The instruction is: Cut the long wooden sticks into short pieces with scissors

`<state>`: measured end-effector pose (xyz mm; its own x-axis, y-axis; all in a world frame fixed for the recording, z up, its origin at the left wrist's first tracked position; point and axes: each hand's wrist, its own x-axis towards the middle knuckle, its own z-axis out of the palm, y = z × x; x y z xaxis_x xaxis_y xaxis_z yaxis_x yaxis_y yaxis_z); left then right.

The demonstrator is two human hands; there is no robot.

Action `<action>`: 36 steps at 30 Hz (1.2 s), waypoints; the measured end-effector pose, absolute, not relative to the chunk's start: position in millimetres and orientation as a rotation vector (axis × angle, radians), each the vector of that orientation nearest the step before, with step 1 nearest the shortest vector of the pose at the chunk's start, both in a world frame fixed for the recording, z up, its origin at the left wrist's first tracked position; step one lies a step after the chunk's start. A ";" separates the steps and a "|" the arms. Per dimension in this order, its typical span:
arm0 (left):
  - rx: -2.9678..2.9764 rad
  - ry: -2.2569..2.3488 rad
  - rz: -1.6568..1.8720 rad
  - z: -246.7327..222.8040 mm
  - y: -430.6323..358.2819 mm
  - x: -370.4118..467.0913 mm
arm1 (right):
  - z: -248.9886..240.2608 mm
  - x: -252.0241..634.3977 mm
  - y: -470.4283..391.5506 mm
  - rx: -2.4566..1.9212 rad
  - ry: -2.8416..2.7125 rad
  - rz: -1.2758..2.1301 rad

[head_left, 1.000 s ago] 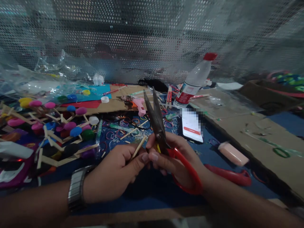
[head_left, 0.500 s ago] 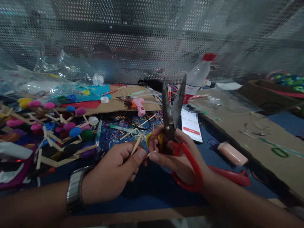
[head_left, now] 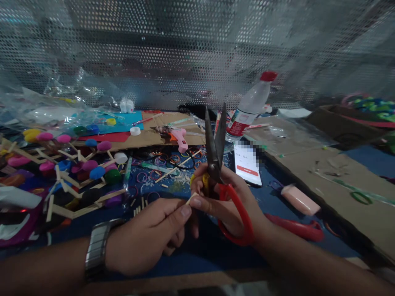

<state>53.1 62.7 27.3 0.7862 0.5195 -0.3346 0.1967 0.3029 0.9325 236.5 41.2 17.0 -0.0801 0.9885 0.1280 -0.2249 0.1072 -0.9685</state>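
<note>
My left hand [head_left: 154,226], with a metal watch on its wrist, pinches a small pale wooden stick [head_left: 191,199] between thumb and fingers. The thumb of my right hand [head_left: 228,201] touches the other end of that stick. Red-handled scissors [head_left: 236,213] hang in my right hand, blades pointing up and slightly apart. A yellow ring-shaped thing [head_left: 205,183] shows by the fingers of my right hand. Short cut stick pieces [head_left: 140,205] lie on the blue table just behind my left hand.
Joined sticks with colored caps [head_left: 89,165] fill the left side. Behind are a pink glue gun [head_left: 181,139], loose rubber bands and a red-capped bottle [head_left: 249,105]. A phone [head_left: 247,164], a peach-colored object [head_left: 300,200] and a red tool [head_left: 296,228] lie right.
The scissors and my right hand have shifted left, and the blades are closer together. The longer stick piece that stood up from my left hand no longer shows there.
</note>
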 end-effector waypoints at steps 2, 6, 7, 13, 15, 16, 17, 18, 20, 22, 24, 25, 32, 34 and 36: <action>1.286 0.668 0.222 27.0 63.1 52.4 | 16.7 236.3 41.2 -0.910 -1.159 1.279; 1.326 0.661 0.196 28.1 63.7 52.0 | 15.7 236.0 41.2 -0.930 -1.172 1.259; 1.340 0.663 0.190 29.0 64.1 52.0 | 15.8 236.1 41.1 -0.940 -1.178 1.259; 2.078 0.723 0.232 35.7 67.7 50.5 | 19.0 236.6 37.7 -0.955 -1.244 1.223; 2.472 0.778 0.226 36.6 69.3 50.4 | 19.5 236.0 35.5 -0.969 -1.273 1.206; 2.616 0.802 0.199 36.6 70.2 50.6 | 19.4 235.5 34.3 -0.978 -1.288 1.191; 2.727 0.818 0.166 36.4 71.1 51.0 | 19.1 235.0 33.2 -0.985 -1.301 1.170; 2.803 0.812 0.141 36.0 72.1 51.4 | 18.6 234.5 32.2 -0.988 -1.314 1.143; 2.924 0.789 0.152 35.0 73.8 52.1 | 17.5 233.6 30.9 -0.990 -1.335 1.087; 3.027 0.745 0.213 34.0 74.6 52.2 | 16.4 233.0 30.5 -0.996 -1.350 1.046; 3.092 0.716 0.260 33.6 74.3 51.8 | 15.7 232.8 30.7 -1.005 -1.362 1.022; 3.109 0.714 0.267 33.6 73.9 51.5 | 15.3 232.9 30.9 -1.011 -1.368 1.016; 3.041 0.723 0.298 36.6 72.8 48.7 | 11.7 234.3 31.4 -0.999 -1.332 1.064; 2.938 0.718 0.379 36.6 72.7 46.9 | 11.8 234.5 32.5 -0.996 -1.311 1.076; 2.811 0.704 0.458 35.8 72.3 45.3 | 13.0 234.5 34.2 -1.000 -1.303 1.081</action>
<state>45.3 72.3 35.8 0.8379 0.4872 0.2461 0.4228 -0.8645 0.2719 234.5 34.2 13.0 -0.0269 0.9742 0.2242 -0.0400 0.2231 -0.9740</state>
